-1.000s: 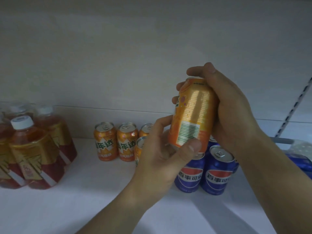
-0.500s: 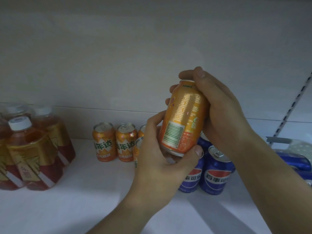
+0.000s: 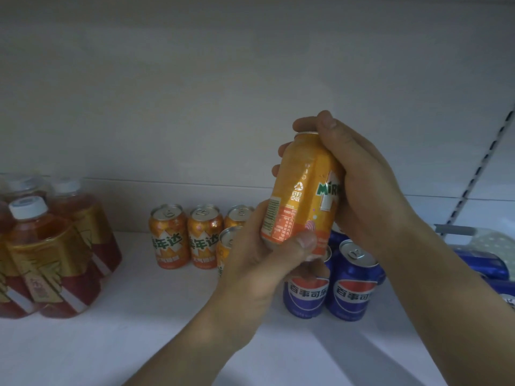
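Pinching the base of the orange can (image 3: 302, 196), the left hand (image 3: 259, 263) holds it above the blue cans (image 3: 351, 291), long axis nearly upright, while the right hand (image 3: 362, 185) clasps its top; both grips are clenched on it. Since 0.5 s ago the barcode (image 3: 269, 215) has swung left, exposing the logo (image 3: 328, 189).

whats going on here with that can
A person holds an orange aluminium drink can in the air above a white shelf, tilted slightly. The left hand grips its bottom end, thumb across the label. The right hand wraps round its top and side. On the shelf stand more orange cans, blue cola cans and white-capped bottles of reddish drink.
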`<state>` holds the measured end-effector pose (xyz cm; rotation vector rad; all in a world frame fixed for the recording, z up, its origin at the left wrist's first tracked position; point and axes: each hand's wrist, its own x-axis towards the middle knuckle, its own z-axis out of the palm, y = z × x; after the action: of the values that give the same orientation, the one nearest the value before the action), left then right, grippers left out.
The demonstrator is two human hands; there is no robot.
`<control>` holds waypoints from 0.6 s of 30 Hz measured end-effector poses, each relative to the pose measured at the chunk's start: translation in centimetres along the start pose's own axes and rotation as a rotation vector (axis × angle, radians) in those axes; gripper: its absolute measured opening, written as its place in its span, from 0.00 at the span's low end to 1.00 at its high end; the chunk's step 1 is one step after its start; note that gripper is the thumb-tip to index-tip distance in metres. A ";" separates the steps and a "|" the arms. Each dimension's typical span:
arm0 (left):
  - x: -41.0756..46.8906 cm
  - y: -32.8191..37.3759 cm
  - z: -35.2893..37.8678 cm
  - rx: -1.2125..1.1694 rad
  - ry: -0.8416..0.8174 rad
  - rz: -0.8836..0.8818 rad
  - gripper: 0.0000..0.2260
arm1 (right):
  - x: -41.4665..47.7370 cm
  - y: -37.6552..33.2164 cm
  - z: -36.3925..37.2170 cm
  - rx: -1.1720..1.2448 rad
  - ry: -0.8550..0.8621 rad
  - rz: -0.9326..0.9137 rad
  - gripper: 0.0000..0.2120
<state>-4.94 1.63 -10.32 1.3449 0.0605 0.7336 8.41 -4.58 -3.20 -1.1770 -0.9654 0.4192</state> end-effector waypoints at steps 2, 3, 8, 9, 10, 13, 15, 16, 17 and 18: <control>0.1 0.3 0.2 0.066 -0.004 -0.007 0.29 | -0.2 -0.2 0.0 0.024 0.012 -0.016 0.22; 0.1 0.5 0.5 0.137 0.017 0.020 0.32 | -0.2 -0.2 0.0 0.028 0.018 -0.026 0.22; 0.0 0.3 1.2 0.370 0.268 0.182 0.36 | -0.4 0.1 0.6 0.013 0.013 -0.018 0.21; -0.1 -0.1 1.1 0.409 0.293 0.217 0.36 | -0.4 0.2 0.7 0.012 0.001 -0.013 0.20; -0.2 -0.3 1.1 0.439 0.312 0.242 0.36 | -0.3 0.2 0.8 0.009 -0.010 -0.009 0.20; -0.2 -0.1 1.1 0.418 0.327 0.253 0.36 | -0.3 0.1 1.0 0.016 -0.026 0.007 0.19; -0.2 0.3 1.0 0.342 0.286 0.226 0.32 | -0.3 0.1 0.9 0.029 -0.030 0.024 0.21; -0.2 0.4 0.9 0.275 0.249 0.198 0.29 | -0.3 0.1 0.9 0.042 -0.034 0.029 0.22; -0.2 0.5 0.8 0.195 0.217 0.153 0.28 | -0.3 0.0 0.8 0.056 -0.035 0.030 0.22; -0.2 0.6 0.8 0.121 0.184 0.105 0.27 | -0.3 0.0 0.7 0.062 -0.031 0.028 0.21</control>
<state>-5.00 0.92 -9.61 1.4001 0.1838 0.9544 7.66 -4.38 -3.23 -1.1314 -0.9569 0.4876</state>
